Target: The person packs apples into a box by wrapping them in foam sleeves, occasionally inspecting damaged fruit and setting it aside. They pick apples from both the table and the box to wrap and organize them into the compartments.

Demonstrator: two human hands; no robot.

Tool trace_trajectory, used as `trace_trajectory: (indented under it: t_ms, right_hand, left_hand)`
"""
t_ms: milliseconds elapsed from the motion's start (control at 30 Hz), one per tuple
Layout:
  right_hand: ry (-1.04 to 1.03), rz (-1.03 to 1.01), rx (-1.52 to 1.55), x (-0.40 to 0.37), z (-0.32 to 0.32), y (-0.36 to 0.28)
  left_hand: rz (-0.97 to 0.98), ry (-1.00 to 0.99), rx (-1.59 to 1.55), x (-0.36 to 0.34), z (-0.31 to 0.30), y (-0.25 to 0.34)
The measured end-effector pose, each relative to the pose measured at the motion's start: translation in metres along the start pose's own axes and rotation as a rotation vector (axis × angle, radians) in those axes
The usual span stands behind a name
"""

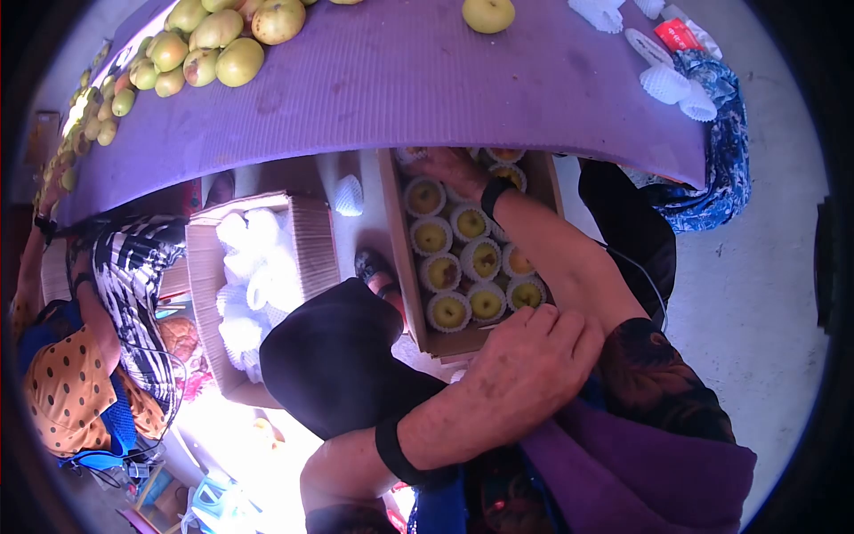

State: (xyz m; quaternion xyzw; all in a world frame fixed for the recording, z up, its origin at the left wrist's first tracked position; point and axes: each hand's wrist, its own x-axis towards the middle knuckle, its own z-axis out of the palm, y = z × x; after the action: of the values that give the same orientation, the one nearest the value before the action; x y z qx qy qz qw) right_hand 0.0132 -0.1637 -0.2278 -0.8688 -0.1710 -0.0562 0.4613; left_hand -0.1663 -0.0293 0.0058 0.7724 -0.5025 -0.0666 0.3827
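A cardboard box stands below the table edge, holding rows of yellow-green apples in white foam nets. My right hand reaches into its far end, partly in shade and partly under the table edge. Its fingers are closed at a netted apple in the far left corner. Nearer to me, my left hand hangs above the box's near end, beside my right forearm. Its fingers are curled in. A thin pale tip shows beside it, but what the fingers hold is hidden.
The purple table overhangs the box and carries a pile of loose apples, a single apple and empty foam nets. To the left stands a carton of foam nets. Another person sits at far left.
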Motion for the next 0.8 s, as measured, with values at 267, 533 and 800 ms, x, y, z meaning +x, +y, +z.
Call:
trace_trajectory:
  t_ms: [267,533,800]
  right_hand:
    - [0.007,0.049,0.019,-0.008,-0.001,-0.004]
    - [-0.046,0.123,0.076,-0.004,-0.006,-0.005]
    - [-0.019,0.203,0.604,-0.002,0.007,0.021]
  left_hand:
    - [-0.002,-0.027,0.069,0.001,0.002,-0.002]
    - [-0.013,-0.046,0.061,0.001,0.006,-0.005]
    - [-0.014,-0.068,0.061,0.005,0.007,-0.011]
